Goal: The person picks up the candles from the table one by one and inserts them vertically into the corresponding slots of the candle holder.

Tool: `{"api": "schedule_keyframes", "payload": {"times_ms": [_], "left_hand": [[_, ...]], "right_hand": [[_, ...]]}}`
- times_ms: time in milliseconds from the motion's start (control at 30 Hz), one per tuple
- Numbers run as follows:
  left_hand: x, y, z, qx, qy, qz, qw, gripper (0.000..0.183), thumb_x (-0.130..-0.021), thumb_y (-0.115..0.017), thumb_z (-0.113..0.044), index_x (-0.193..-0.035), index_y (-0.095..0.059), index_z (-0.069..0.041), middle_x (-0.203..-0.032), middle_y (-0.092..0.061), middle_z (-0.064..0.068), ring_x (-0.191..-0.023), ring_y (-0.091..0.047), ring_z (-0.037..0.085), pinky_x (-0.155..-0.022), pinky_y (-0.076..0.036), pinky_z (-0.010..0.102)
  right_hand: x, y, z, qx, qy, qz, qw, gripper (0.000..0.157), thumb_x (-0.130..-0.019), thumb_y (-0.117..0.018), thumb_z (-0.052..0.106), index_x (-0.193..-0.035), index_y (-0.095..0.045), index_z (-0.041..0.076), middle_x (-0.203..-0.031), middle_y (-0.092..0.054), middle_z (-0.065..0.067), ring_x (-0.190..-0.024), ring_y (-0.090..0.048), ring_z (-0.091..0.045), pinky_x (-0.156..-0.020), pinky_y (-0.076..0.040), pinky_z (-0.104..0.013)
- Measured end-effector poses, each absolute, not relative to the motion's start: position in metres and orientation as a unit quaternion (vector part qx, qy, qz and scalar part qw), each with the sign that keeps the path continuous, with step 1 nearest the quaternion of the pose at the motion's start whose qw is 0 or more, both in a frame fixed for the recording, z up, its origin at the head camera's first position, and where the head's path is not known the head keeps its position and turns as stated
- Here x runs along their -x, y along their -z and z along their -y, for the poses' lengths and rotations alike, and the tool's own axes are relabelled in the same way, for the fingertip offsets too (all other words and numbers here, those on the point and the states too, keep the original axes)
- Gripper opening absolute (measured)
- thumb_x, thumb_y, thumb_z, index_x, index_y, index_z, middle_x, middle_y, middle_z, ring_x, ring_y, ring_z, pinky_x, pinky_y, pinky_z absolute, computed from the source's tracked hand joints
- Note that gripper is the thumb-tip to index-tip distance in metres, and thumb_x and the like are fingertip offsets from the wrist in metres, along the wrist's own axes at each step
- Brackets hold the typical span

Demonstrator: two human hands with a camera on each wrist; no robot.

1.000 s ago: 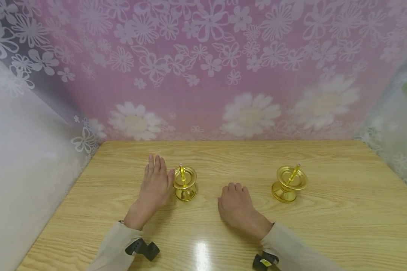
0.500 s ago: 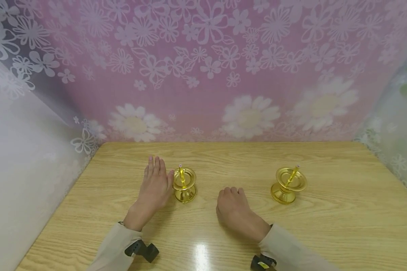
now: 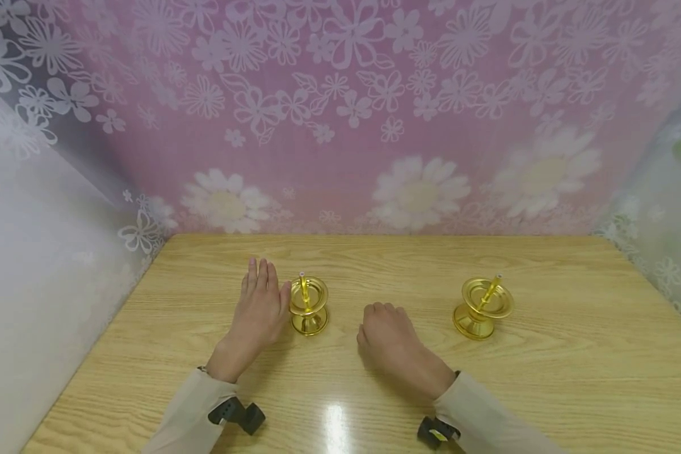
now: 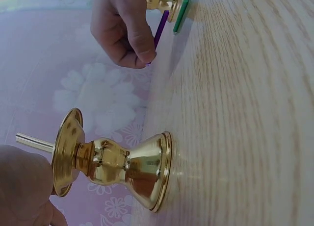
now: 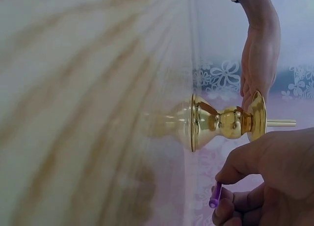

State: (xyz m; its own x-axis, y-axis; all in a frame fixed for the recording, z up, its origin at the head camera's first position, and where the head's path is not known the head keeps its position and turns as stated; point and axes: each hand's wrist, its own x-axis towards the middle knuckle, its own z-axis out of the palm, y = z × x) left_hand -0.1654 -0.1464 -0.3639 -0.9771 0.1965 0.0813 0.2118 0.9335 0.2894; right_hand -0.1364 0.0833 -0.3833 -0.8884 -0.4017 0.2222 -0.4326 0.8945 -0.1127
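Two gold candle holders with a dished top and an upright stem stand on the wooden table, the left one (image 3: pixel 309 323) and the right one (image 3: pixel 474 323). My left hand (image 3: pixel 256 315) lies along the left holder's outer side, fingers straight, thumb right at the dish rim. Between the holders is my right hand (image 3: pixel 394 347), knuckles up and fingers curled. It pinches a thin purple stick (image 4: pixel 161 30), whose round end (image 5: pixel 214 201) shows past the thumb in the right wrist view. A green stick (image 4: pixel 181 16) appears beyond it in the left wrist view; the head view hides both sticks.
The wood-grain table (image 3: pixel 340 258) meets a pink flowered backdrop (image 3: pixel 318 157) at its far edge. Pale side panels (image 3: pixel 34 252) flank it. Dark wrist straps with cameras (image 3: pixel 238 415) sit on both sleeves.
My right hand has shifted slightly left, toward the left holder, its fingers more tucked under. My left hand and both holders have stayed in place.
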Motion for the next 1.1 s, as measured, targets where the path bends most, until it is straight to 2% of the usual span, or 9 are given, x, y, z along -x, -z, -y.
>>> {"api": "schedule_keyframes", "payload": {"times_ms": [200, 400, 533, 800, 1100], "left_hand": [[0.166, 0.364, 0.147, 0.103, 0.151, 0.983, 0.025, 0.061, -0.107, -0.018, -0.030, -0.145, -0.014, 0.019, -0.153, -0.006, 0.035, -0.143, 0.005, 0.044, -0.115, -0.004, 0.054], [0.166, 0.365, 0.147, 0.101, 0.146, 0.984, 0.023, 0.061, -0.107, -0.018, -0.030, -0.145, -0.014, 0.018, -0.153, -0.008, 0.035, -0.143, 0.005, 0.044, -0.115, -0.004, 0.054], [0.166, 0.364, 0.146, 0.101, 0.149, 0.983, 0.024, 0.061, -0.107, -0.018, -0.030, -0.145, -0.015, 0.018, -0.153, -0.009, 0.035, -0.143, 0.006, 0.043, -0.116, -0.005, 0.054], [0.166, 0.365, 0.146, 0.100, 0.147, 0.984, 0.021, 0.061, -0.107, -0.017, -0.030, -0.145, -0.014, 0.018, -0.153, -0.008, 0.034, -0.144, 0.006, 0.044, -0.115, -0.004, 0.054], [0.166, 0.366, 0.146, 0.102, 0.150, 0.983, 0.023, 0.061, -0.107, -0.018, -0.030, -0.145, -0.015, 0.018, -0.153, -0.008, 0.035, -0.144, 0.006, 0.044, -0.115, -0.004, 0.054]], "right_hand": [[0.141, 0.378, -0.085, -0.240, -0.106, 0.955, 0.137, 0.026, -0.086, -0.063, 0.005, -0.066, -0.047, 0.001, -0.060, -0.045, -0.007, -0.057, -0.052, -0.027, -0.054, -0.047, -0.040], [0.145, 0.372, -0.086, -0.238, -0.186, 0.941, 0.153, 0.016, -0.089, -0.064, 0.002, -0.077, -0.054, -0.001, -0.069, -0.050, -0.006, -0.062, -0.052, -0.019, -0.051, -0.046, -0.028], [0.147, 0.366, -0.088, -0.234, -0.249, 0.929, 0.143, 0.011, -0.092, -0.061, 0.001, -0.082, -0.055, 0.000, -0.073, -0.049, -0.003, -0.062, -0.045, -0.012, -0.051, -0.042, -0.022], [0.153, 0.361, -0.089, -0.253, -0.318, 0.906, 0.121, 0.007, -0.097, -0.057, 0.006, -0.092, -0.058, 0.000, -0.075, -0.049, 0.001, -0.063, -0.043, -0.009, -0.055, -0.042, -0.022], [0.156, 0.356, -0.087, -0.256, -0.388, 0.878, 0.114, 0.005, -0.097, -0.057, 0.006, -0.093, -0.059, 0.002, -0.074, -0.049, 0.003, -0.064, -0.045, -0.010, -0.055, -0.043, -0.023]]}}
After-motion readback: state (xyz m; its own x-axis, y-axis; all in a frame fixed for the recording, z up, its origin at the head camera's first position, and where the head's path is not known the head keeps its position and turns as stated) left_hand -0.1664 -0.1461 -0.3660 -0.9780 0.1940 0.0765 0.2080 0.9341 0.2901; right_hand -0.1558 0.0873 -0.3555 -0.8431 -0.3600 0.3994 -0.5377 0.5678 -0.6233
